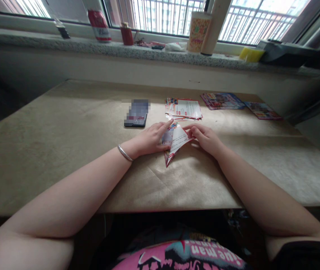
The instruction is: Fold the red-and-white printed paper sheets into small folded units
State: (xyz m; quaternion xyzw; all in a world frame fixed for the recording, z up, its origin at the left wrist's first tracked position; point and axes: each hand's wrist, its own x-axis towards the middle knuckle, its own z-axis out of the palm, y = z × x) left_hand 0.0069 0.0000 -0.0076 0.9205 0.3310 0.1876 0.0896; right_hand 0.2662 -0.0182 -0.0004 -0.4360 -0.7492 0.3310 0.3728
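Observation:
A printed paper leaflet [178,139], white with red edging and coloured pictures, is folded diagonally, with one sharp point towards the table's front edge. My left hand [153,138], with a silver bangle on the wrist, holds its left side, thumb and forefinger apart on the paper. At the right corner, my right hand [203,137] has its fingers curled in and pinches the paper. Just behind the leaflet lies a loose stack of similar printed sheets [186,108]. A dark phone [137,113], partly blurred out, rests beyond my left hand.
More colourful leaflets [223,101] lie at the back right, with another small pile [263,110] beside them. On the stone windowsill [78,44] stand a red-and-white can [99,26], a red lighter [126,34], a patterned paper cup [198,33] and a yellow object [251,54].

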